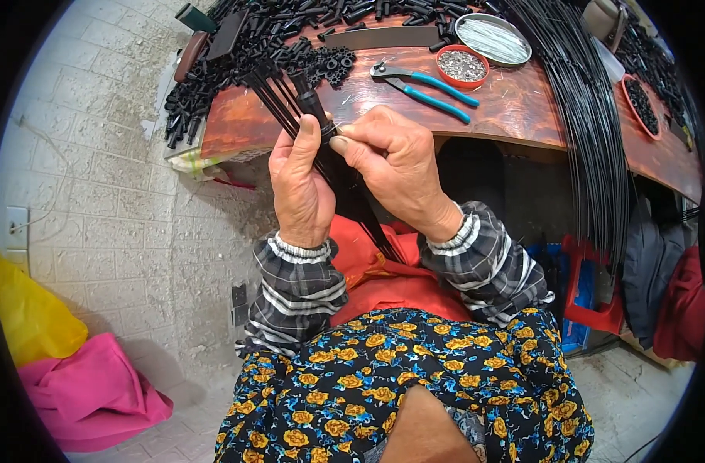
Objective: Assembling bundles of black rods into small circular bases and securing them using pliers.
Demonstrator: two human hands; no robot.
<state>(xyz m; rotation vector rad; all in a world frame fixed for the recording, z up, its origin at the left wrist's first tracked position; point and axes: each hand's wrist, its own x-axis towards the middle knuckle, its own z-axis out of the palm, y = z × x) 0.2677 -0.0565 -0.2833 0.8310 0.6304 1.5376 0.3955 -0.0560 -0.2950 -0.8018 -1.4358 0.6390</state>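
Left hand: my left hand (302, 185) is curled, fingers closed around a black fitting (309, 100), thumb lying along its side.
Right hand: my right hand (395, 166) comes in from the other side, thumb and bent forefinger pinched on the fitting's lower end, the other fingers folded in. Whether a smaller piece sits between those tips too, I can't quite tell.
Fitting: tubular, tilted, its upper end poking out above my left thumb, in front of the table's near edge.
Thin black rods: a bunch of black rods (271, 96) fans out above my left hand; dark lengths also run below my hands toward my lap.
Pliers: blue-handled pliers (433, 79) lie on the reddish wooden table (514, 108), beyond my right hand.
Bowl: a red bowl (462, 86) of small metallic bits stands just beside the pliers, near a round tray (514, 62) of white strips.
Heaps: black rings (333, 65) lie beyond the fitting, black tubes (190, 85) to their left.
Long bundle: black wires (591, 154) hang over the table edge on my right.
Lap: red cloth (398, 301) above flowered fabric (383, 363).
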